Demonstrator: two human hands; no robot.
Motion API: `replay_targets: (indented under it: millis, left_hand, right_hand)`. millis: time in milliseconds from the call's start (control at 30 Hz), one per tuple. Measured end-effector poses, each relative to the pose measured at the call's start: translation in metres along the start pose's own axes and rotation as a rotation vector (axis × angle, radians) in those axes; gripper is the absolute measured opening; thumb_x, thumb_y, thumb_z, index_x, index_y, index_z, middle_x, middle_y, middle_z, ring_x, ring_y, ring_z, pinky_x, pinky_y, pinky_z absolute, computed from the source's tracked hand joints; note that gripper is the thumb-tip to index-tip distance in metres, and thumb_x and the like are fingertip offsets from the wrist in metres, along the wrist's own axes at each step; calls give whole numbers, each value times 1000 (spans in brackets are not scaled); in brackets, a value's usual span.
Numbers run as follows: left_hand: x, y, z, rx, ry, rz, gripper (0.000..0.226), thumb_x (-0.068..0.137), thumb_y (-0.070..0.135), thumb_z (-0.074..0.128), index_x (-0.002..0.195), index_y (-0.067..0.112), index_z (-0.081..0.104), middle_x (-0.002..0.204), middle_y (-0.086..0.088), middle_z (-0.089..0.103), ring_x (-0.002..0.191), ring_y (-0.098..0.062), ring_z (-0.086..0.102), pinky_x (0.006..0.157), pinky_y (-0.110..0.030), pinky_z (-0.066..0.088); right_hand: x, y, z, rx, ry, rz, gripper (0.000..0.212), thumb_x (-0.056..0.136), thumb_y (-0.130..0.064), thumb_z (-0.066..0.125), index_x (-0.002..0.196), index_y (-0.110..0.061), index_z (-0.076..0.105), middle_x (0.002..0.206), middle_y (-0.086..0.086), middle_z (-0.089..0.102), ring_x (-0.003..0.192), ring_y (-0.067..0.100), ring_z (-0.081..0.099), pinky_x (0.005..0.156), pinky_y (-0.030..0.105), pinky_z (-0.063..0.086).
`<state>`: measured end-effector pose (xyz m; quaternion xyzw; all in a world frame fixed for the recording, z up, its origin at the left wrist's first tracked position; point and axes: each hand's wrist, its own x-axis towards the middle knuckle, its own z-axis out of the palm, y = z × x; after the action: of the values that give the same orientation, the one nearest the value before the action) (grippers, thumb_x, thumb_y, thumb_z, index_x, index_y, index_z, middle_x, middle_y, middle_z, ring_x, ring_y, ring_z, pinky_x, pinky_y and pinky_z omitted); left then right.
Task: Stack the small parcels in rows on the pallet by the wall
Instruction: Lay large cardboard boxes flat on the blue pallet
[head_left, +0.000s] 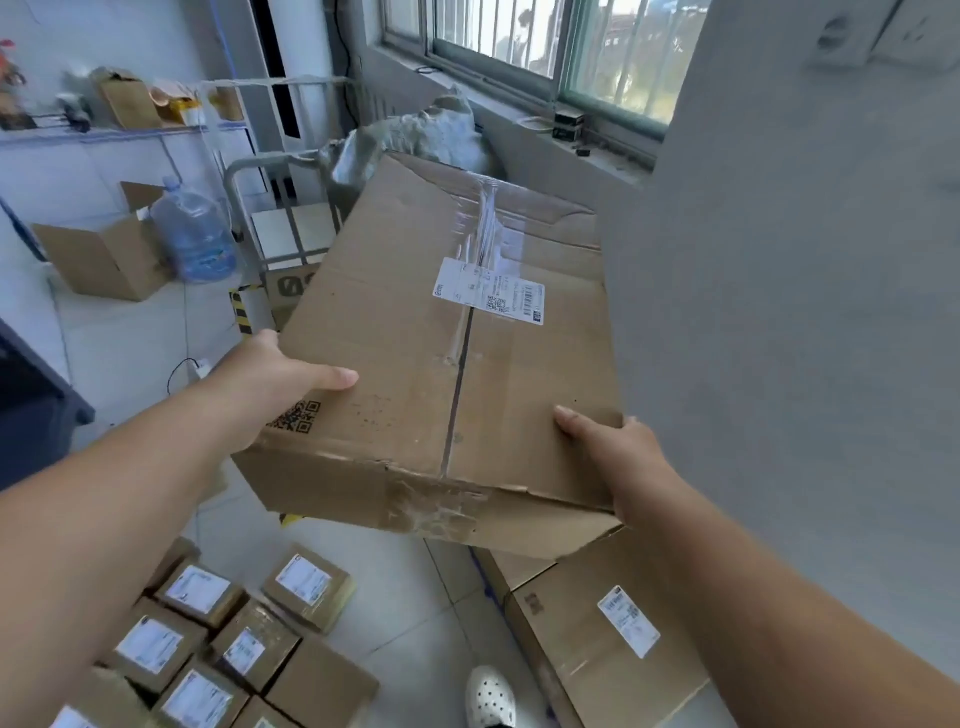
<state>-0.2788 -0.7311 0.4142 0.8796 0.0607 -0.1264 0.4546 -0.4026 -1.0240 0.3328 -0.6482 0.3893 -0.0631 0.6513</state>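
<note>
Aloft, taped carton (415, 338); left hand (280, 379), right hand (618, 447)

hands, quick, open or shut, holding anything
Left hand: grips the left edge of the box, thumb on top.
Right hand: grips the same box at its near right corner.

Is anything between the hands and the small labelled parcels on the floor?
Yes: the left hand and right hand both grip a large taped brown cardboard box, held in the air. The small brown white-labelled parcels lie on the tiled floor below at lower left; nothing else visible blocks them.
</note>
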Motion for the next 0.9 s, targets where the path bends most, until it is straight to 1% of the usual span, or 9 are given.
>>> replay_targets:
  millis: [200, 267, 400, 467, 567, 633, 667, 767, 900]
  left_hand:
    - [83, 6, 36, 38, 6, -43, 76, 64, 44, 89, 126, 18, 53, 116, -2, 62, 107, -26, 57, 93, -42, 47]
    - [107, 8, 44, 26, -11, -65, 74, 65, 39, 89, 126, 15, 54, 117, -3, 62, 107, -26, 57, 91, -38, 46]
    - [150, 9, 53, 28, -64, -96, 72, 67, 31, 90, 126, 9, 54, 117, -7, 64, 105, -25, 59, 86, -34, 43]
    - [172, 9, 56, 47, -80, -100, 70, 68, 28, 89, 125, 8, 55, 115, -7, 64, 102, -24, 58, 84, -33, 42]
    - [208, 10, 57, 96, -121, -100, 63, 71, 27, 87, 122, 9, 55, 111, -6, 62, 93, -21, 54, 80, -31, 39]
    - [236, 10, 57, 129, -155, -96, 63, 71, 29, 87, 121, 11, 54, 111, -6, 61, 97, -23, 54, 81, -33, 38]
    - [251, 11, 56, 150, -166, -97, 63, 71, 30, 87, 120, 13, 53, 111, -6, 60, 99, -24, 53, 82, -35, 38]
    - [297, 16, 56, 228, -209, -84, 61, 70, 34, 87, 116, 17, 49, 108, -4, 56, 98, -25, 50, 83, -37, 38]
    - [355, 21, 58, 311, -275, -47, 55, 70, 31, 87, 109, 16, 52, 98, -1, 60, 93, -24, 53, 82, -38, 40]
  right_hand:
    - [92, -7, 22, -41, -4, 44, 88, 31, -64, 83, 105, -21, 60, 104, -2, 71, 94, 23, 69, 88, 43, 57]
    - [116, -6, 31, -69, 17, 68, 91, 31, -66, 83, 106, -21, 61, 104, -3, 71, 93, 23, 70, 87, 43, 57]
    - [149, 0, 50, -96, 31, 117, 87, 34, -68, 80, 105, -21, 59, 104, -4, 70, 94, 23, 68, 88, 43, 56]
    - [162, 4, 62, -94, 36, 143, 81, 39, -66, 81, 102, -22, 58, 103, -4, 68, 95, 23, 67, 88, 44, 56]
    - [181, 11, 82, -104, 73, 164, 66, 53, -62, 83, 98, -23, 55, 102, -3, 66, 95, 24, 64, 89, 44, 55]
    - [193, 15, 98, -85, 83, 197, 64, 57, -59, 84, 102, -23, 55, 103, -2, 66, 95, 24, 64, 89, 43, 55]
    - [199, 17, 109, -70, 88, 210, 66, 57, -59, 84, 103, -22, 55, 104, -1, 66, 94, 23, 65, 88, 43, 55]
    - [215, 19, 141, -52, 138, 262, 77, 42, -69, 77, 102, -24, 56, 102, -4, 67, 94, 22, 66, 88, 43, 55]
    - [240, 27, 181, -9, 187, 324, 79, 39, -73, 76, 102, -28, 61, 100, -9, 71, 93, 19, 69, 88, 42, 55]
